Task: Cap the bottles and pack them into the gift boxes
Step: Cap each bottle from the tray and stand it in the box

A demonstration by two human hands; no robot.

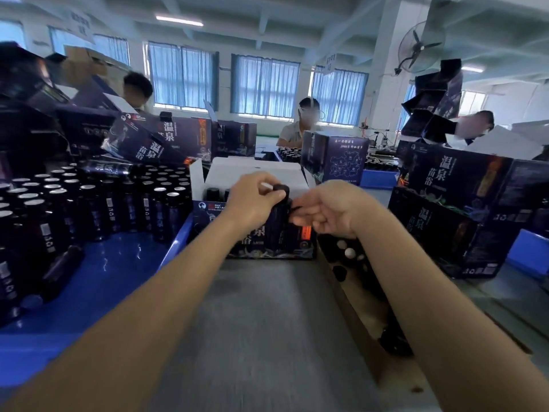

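A dark bottle (279, 217) stands upright between my hands, in front of an open dark blue gift box (267, 242). My left hand (252, 200) pinches a black cap (280, 190) on the bottle's top. My right hand (326, 209) grips the bottle's body from the right. The box's white flaps (255, 171) stand open, and one capped bottle (212, 193) shows inside at its left end. To the left, a blue tray (113, 278) holds several uncapped bottles (89, 203) with silver foil tops.
Loose black caps (347, 257) lie in a cardboard box under my right forearm. Stacked printed gift boxes (463, 203) stand at the right and more (142, 141) lie behind the tray. Three people sit across the grey table (267, 322).
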